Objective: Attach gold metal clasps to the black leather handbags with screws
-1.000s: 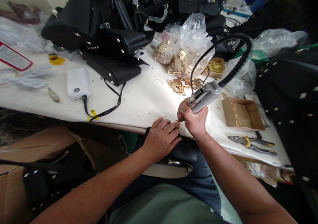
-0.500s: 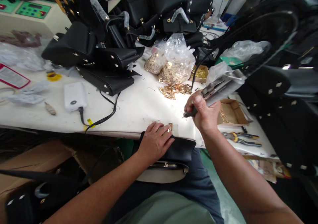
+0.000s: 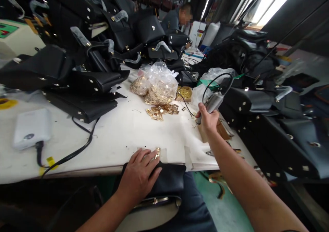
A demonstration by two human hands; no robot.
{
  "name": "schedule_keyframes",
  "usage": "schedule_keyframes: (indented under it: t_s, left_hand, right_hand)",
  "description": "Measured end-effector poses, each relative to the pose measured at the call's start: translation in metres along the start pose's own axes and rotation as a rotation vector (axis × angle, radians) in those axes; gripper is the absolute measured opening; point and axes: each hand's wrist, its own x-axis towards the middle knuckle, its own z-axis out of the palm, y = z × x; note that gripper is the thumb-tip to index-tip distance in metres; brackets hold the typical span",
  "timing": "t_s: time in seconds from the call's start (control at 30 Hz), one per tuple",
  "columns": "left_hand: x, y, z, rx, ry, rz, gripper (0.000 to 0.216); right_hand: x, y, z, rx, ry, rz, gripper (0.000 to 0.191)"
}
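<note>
My left hand (image 3: 140, 172) lies flat, fingers spread, on a black handbag (image 3: 171, 182) that hangs over the near edge of the white table (image 3: 123, 136). A small gold fitting (image 3: 157, 153) sits at its fingertips. My right hand (image 3: 207, 119) is stretched out over the table to the right, closed round a grey powered screwdriver (image 3: 212, 103) whose black cable loops upward. Its tip points down at the table near a brown cardboard box (image 3: 221, 131).
Loose gold fittings (image 3: 162, 110) and clear bags of them (image 3: 158, 86) lie mid-table. Black handbags (image 3: 84, 84) pile up at the back and left. A white power unit (image 3: 31, 127) with a black cable is at the left. Another person (image 3: 177, 17) sits far behind.
My right hand has lifted the screwdriver off the gold fitting and carried it away to the right and farther out. My left hand stays on the bag. The camera has tilted up.
</note>
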Motion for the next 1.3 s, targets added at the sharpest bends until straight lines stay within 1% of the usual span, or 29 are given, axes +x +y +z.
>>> schedule_keyframes:
  t_s: [0.13,0.33,0.57,0.63,0.7,0.77,0.83,0.9,0.97,1.07,1.13,1.2,1.3]
  left_hand:
    - [0.001,0.000,0.001,-0.013,0.003,-0.005,0.021]
    - [0.000,-0.001,0.001,-0.025,0.006,-0.013,0.021]
    - [0.000,0.000,0.001,-0.025,0.010,-0.015,0.021]
    - [0.000,0.000,0.001,-0.025,0.016,-0.017,0.021]
    - [0.000,0.000,0.001,-0.031,0.014,-0.020,0.021]
    - [0.000,0.000,0.001,-0.038,0.002,-0.028,0.020]
    - [0.000,0.001,0.000,-0.044,-0.017,-0.039,0.021]
    - [-0.001,0.002,-0.001,-0.048,-0.043,-0.053,0.023]
    - [-0.001,0.003,-0.002,-0.051,-0.069,-0.065,0.028]
    - [-0.003,0.003,-0.002,-0.052,-0.090,-0.066,0.032]
    - [-0.003,0.004,-0.001,-0.046,-0.088,-0.061,0.032]
    - [-0.004,0.003,0.000,-0.035,-0.085,-0.059,0.031]
    - [-0.004,0.002,0.000,-0.027,-0.090,-0.054,0.028]
  right_hand:
    - [0.002,0.008,0.000,-0.087,-0.029,-0.017,0.051]
    - [0.001,0.010,0.001,-0.142,-0.066,-0.029,0.051]
    - [0.000,0.005,-0.001,-0.135,-0.043,-0.010,0.047]
    - [0.000,0.000,0.000,-0.129,-0.037,-0.013,0.047]
    - [-0.005,-0.009,0.003,-0.074,-0.027,-0.013,0.047]
    - [-0.017,-0.024,0.008,0.069,-0.034,-0.002,0.046]
    - [-0.037,-0.042,0.015,0.263,-0.083,0.041,0.045]
    - [-0.064,-0.059,0.023,0.422,-0.165,0.124,0.045]
    - [-0.094,-0.071,0.032,0.526,-0.238,0.227,0.046]
    - [-0.131,-0.075,0.044,0.611,-0.307,0.351,0.046]
    - [-0.148,-0.072,0.050,0.633,-0.320,0.401,0.045]
    - [-0.158,-0.068,0.054,0.642,-0.316,0.431,0.043]
    - [-0.162,-0.067,0.057,0.642,-0.312,0.447,0.043]
